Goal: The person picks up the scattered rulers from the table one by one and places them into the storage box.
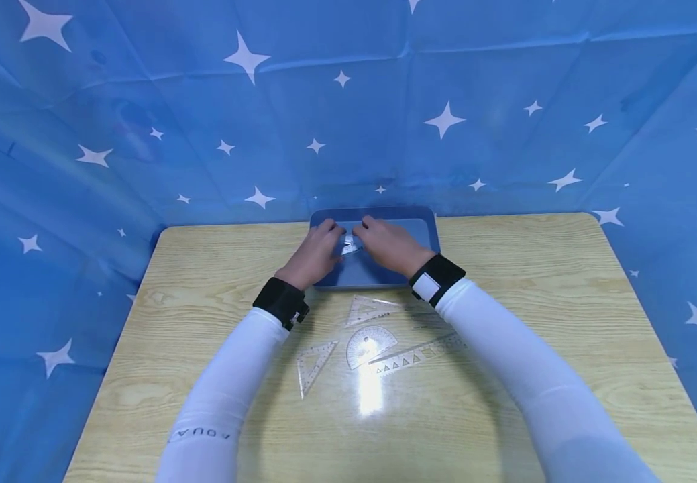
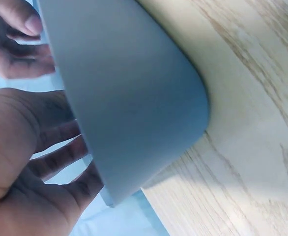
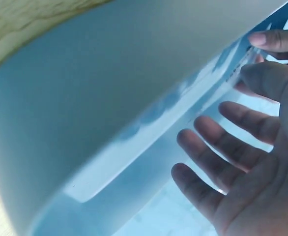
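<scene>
Both hands meet over a blue rectangular tray [image 1: 378,278] at the back of the table. Between them is a small clear plastic piece [image 1: 351,244] with dark printed marks; its full shape is hidden by the fingers. My left hand [image 1: 316,251] pinches its left side with thumb and fingertips. The right hand [image 1: 392,243] holds the other side at the thumb, and its remaining fingers [image 3: 210,147] spread loosely beside the tray's inner wall. Seen from the left wrist, the tray's outer wall [image 2: 129,98] covers part of the fingers.
In front of the tray lie a clear set square [image 1: 355,315], a second set square [image 1: 302,362], a protractor [image 1: 357,345] and a long clear ruler [image 1: 408,357], partly under the right forearm. A blue starred curtain [image 1: 384,161] hangs behind the wooden table [image 1: 203,282].
</scene>
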A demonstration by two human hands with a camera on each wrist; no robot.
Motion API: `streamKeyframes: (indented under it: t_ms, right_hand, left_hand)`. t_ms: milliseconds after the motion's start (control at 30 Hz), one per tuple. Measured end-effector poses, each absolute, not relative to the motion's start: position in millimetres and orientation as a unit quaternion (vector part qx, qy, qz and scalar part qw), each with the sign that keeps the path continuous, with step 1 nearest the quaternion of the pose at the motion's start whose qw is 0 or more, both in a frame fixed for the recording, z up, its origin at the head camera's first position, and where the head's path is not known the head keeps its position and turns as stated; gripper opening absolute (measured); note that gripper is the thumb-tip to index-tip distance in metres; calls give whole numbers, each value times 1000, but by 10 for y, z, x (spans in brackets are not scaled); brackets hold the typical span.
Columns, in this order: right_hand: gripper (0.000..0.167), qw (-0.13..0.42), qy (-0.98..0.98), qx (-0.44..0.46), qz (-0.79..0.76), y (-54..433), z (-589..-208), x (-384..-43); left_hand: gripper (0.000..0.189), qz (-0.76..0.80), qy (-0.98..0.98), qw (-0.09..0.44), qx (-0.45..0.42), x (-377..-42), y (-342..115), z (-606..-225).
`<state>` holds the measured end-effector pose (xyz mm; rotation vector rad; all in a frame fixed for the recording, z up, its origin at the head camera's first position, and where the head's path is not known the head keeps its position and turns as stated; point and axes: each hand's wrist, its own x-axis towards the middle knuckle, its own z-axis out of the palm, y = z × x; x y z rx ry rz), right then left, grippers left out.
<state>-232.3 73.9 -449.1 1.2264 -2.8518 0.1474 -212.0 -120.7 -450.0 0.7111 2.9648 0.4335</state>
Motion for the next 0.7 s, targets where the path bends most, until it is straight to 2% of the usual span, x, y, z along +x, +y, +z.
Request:
streamKeyframes:
  t_ms: [267, 467, 700]
  right_hand:
    - [41, -12, -922, 383, 51, 816, -4536, -2334]
    - [38, -5, -923, 384, 28, 926, -4586, -2284]
    - [38, -1, -921, 391, -7, 1070, -4554, -2164]
  left_hand:
    - [48, 129, 969, 56, 205, -2205, -1202, -4572]
    - [50, 116, 970, 81, 199, -2240, -1185, -4626]
    - [46, 88, 971, 83, 206, -2253, -1152, -4675]
